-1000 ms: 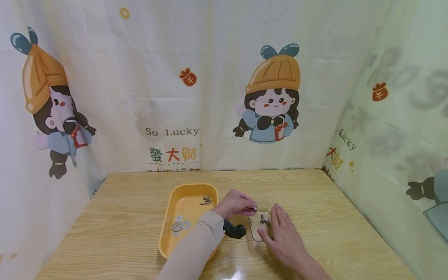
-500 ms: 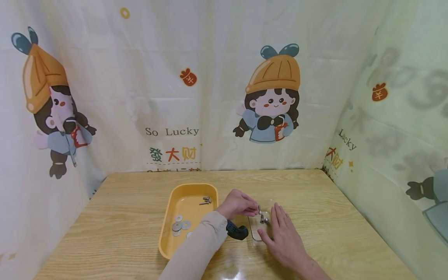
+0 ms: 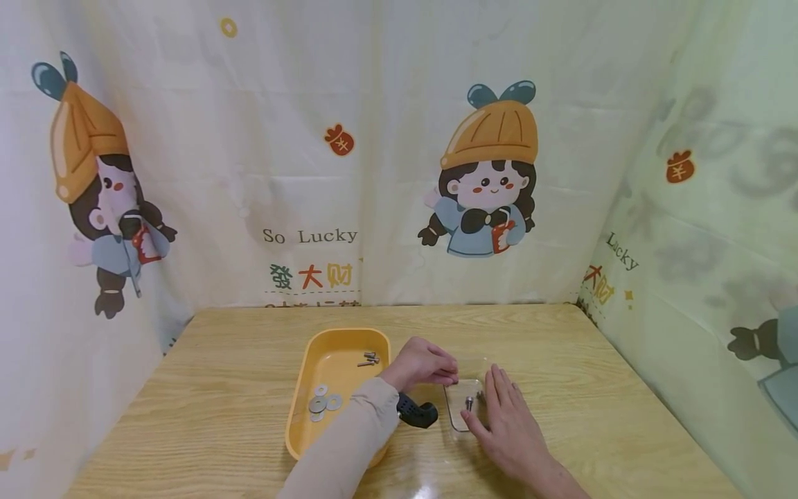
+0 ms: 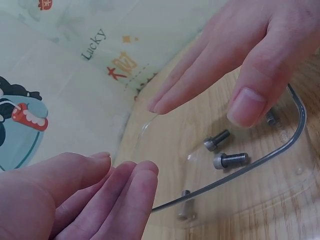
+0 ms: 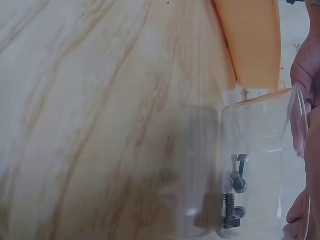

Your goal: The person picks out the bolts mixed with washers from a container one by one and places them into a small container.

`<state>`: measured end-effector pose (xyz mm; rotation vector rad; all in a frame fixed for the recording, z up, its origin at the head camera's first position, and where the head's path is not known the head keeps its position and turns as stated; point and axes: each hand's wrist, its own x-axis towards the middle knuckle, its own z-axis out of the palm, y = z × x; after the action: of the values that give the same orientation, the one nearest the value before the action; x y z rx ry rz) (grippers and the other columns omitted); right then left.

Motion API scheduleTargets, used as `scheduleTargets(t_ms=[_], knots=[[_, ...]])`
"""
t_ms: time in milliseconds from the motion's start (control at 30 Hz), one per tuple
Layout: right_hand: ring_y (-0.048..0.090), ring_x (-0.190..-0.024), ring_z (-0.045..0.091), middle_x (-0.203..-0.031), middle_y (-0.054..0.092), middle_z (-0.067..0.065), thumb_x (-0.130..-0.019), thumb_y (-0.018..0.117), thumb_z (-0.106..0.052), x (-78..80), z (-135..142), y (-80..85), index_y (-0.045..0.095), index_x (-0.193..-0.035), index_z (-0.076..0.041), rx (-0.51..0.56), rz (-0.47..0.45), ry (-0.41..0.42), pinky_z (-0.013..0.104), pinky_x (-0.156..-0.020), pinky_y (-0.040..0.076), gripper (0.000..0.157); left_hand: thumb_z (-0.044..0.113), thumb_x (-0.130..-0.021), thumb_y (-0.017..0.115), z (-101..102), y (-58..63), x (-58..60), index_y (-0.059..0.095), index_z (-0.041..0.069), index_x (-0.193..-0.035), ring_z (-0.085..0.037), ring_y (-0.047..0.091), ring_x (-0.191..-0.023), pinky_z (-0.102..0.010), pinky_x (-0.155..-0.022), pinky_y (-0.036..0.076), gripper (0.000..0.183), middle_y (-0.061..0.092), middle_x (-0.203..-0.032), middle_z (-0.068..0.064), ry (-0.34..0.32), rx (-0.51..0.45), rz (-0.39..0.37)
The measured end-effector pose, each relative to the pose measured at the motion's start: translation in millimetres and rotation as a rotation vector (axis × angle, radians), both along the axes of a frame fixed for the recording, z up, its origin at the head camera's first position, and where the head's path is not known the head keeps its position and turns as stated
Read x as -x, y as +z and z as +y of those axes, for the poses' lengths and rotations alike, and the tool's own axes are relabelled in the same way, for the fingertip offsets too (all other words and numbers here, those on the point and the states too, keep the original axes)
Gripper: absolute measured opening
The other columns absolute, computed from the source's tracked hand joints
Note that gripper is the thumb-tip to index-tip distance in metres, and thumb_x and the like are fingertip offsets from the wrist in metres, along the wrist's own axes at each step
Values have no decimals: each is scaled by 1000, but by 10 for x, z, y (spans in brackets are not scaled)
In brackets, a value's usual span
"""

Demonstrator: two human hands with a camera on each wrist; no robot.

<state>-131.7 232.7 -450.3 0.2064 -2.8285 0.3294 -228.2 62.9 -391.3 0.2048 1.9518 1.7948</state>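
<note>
My left hand [image 3: 421,364] hovers at the far left corner of a clear plastic box [image 3: 456,410]. Thumb and fingers come near each other, and the left wrist view shows nothing between them. Inside the box lie several metal socket-head screws, among them one screw [image 4: 231,160] beside another screw [image 4: 217,140]. A third screw [image 4: 186,205] shows through the clear wall. My right hand [image 3: 508,419] rests along the box's right side with its fingers straight and thumb spread toward the near rim. The right wrist view shows the box [image 5: 255,120] from its side.
Left of the box stands a yellow tray [image 3: 296,409]. It holds grey washers [image 3: 318,404] near its left side and several screws [image 3: 369,359] at its far right. A black device [image 3: 419,412] is on my left wrist. A printed curtain [image 3: 386,208] hangs behind the wooden table [image 3: 237,346].
A screw held in my left fingertips has been let go over the box, and the screws inside have shifted. The left hand drew slightly left; the right hand stayed at the box.
</note>
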Motion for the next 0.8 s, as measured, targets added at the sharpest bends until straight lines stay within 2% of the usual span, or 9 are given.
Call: scheduleTargets(t_ms=[233,333,467,600,800], knots=[[12,-138,30,-150,11,15,-87,39,-60,12,-12,51,19,-141,-1,1,-35,-13,52,-111,19,83,7,-81,64,-80,40,10,68,0,-88,-26,68,-79,-33,-71,57,10,69,-81,-15,4,-16,10],[12,-138,29,-150,12,14,-86,40,-60,19,-34,80,19,-141,-1,2,-16,-8,51,-110,20,83,6,-80,64,-110,65,7,68,-1,-88,-27,68,-79,-33,-70,57,11,69,-80,-15,11,-33,3],[14,-138,29,-149,15,14,-86,40,-60,28,-82,111,21,-141,0,-2,31,7,49,-110,21,83,7,-80,65,-155,83,19,67,-2,-90,-27,68,-80,-34,-72,57,13,69,-84,-17,17,-46,-9],[14,-138,29,-150,14,14,-86,37,-62,39,-133,144,20,-141,0,-7,29,15,48,-111,19,84,8,-81,64,-242,101,41,66,-1,-94,-27,67,-82,-34,-74,56,16,69,-86,-16,14,-51,-14],[15,-138,28,-150,15,14,-86,39,-60,51,-205,182,22,-140,1,-1,33,30,47,-111,20,83,7,-81,64,-386,89,79,64,-5,-96,-31,66,-84,-36,-74,56,19,66,-93,-25,30,-81,-12]])
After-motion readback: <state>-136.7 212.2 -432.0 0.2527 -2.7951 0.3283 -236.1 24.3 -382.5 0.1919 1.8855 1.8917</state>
